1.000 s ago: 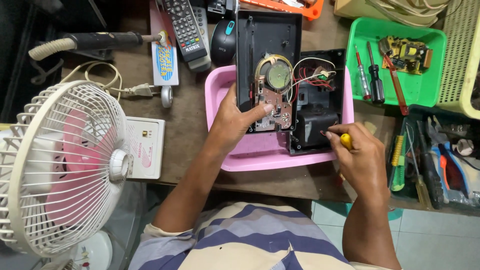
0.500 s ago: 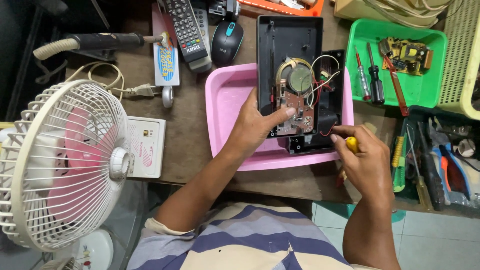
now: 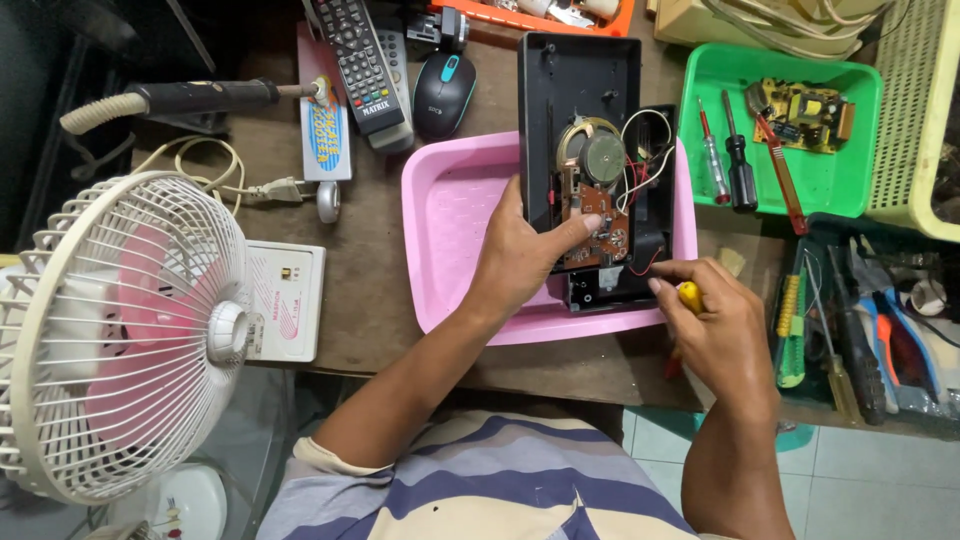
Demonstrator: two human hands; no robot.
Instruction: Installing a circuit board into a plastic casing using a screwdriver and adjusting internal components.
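Hidden and cut-off parts around the pink tray (image 3: 455,225)

The right hand (image 3: 720,335) covers most of the yellow-handled tool (image 3: 691,296), so its tip cannot be told. The left hand (image 3: 520,255) hides the black case's (image 3: 580,85) lower left edge. Left of the tray, the fan (image 3: 120,335) is cropped by the frame edge.

Your shirt (image 3: 480,480) is short-sleeved, striped in blue, grey and cream; your left hand (image 3: 520,255) and right hand (image 3: 720,335) are bare, no gloves.

A flat rectangular blue-and-white packet (image 3: 326,135) with yellow lettering lies beside the remote control (image 3: 360,60); a white box (image 3: 283,299) with a pink printed label sits behind the fan (image 3: 120,330).
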